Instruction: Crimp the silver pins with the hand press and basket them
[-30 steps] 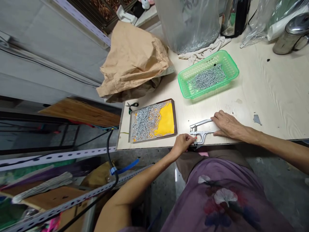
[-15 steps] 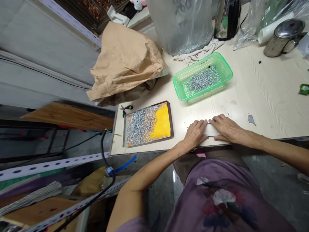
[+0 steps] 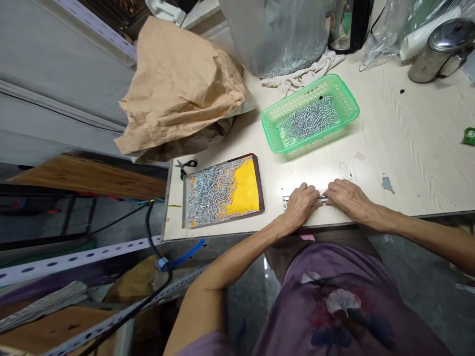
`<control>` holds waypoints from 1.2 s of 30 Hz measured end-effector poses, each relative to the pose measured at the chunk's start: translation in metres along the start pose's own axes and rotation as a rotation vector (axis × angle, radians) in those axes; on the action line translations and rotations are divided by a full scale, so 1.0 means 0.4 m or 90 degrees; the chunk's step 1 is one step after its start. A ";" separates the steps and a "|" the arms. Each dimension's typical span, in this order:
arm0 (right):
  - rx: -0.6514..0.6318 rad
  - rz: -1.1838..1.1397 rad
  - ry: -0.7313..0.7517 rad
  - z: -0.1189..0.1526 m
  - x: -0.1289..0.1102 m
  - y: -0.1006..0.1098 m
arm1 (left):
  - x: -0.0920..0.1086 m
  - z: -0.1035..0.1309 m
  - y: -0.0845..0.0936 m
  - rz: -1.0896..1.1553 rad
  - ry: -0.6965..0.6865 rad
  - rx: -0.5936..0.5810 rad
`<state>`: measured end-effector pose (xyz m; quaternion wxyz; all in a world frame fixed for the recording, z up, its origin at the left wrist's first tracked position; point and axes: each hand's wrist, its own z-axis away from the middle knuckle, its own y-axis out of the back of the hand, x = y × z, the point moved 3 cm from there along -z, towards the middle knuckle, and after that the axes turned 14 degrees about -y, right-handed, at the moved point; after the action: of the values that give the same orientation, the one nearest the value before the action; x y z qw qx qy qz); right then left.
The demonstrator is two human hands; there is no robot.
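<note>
Near the table's front edge, my left hand (image 3: 301, 203) and my right hand (image 3: 345, 199) are both closed on a narrow metal strip (image 3: 322, 199). The strip shows between the hands, and a metal end sticks out at the left of my left hand. Most of it is hidden under the fingers. To the left lies a shallow tray (image 3: 261, 184) with a yellow bottom, holding many small metal pins. Behind the hands stands a green basket (image 3: 273, 141) with more such pins in it.
Scissors (image 3: 190, 163) lie beside the tray. Crumpled brown paper (image 3: 181, 89) sits at the back left. Behind the basket are a cloth (image 3: 309, 72) and a large plastic bag (image 3: 278, 34). A metal pitcher (image 3: 426, 62) stands at the back right.
Two thin metal pieces that were apart between my hands now show as one narrow strip. The fingers have closed in around it. The camera view has shifted slightly.
</note>
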<state>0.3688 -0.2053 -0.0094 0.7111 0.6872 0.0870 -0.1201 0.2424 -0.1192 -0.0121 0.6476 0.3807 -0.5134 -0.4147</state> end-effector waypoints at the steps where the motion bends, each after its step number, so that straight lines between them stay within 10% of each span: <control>1: -0.001 0.002 -0.002 -0.002 -0.001 -0.004 | 0.002 -0.002 0.000 -0.007 0.005 -0.003; 11: -0.017 -0.015 0.014 -0.042 0.057 0.021 | 0.008 0.015 -0.042 -0.053 0.042 0.141; 17: -0.019 -0.021 0.033 -0.090 0.104 0.026 | 0.093 0.033 -0.138 -0.003 -0.005 0.213; 23: 0.032 0.052 0.001 -0.181 0.081 0.033 | 0.140 0.038 -0.138 0.077 -0.034 0.224; 27: 0.020 0.107 -0.009 -0.225 0.019 0.052 | 0.134 0.034 -0.119 0.089 -0.020 0.257; 36: -0.119 0.114 0.367 -0.172 -0.229 -0.062 | 0.163 0.059 -0.148 0.064 -0.145 0.238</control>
<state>0.2767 -0.1325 -0.0096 0.7252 0.6293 0.2350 0.1512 0.2188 -0.2028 -0.0395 0.5233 0.4187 -0.6697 -0.3200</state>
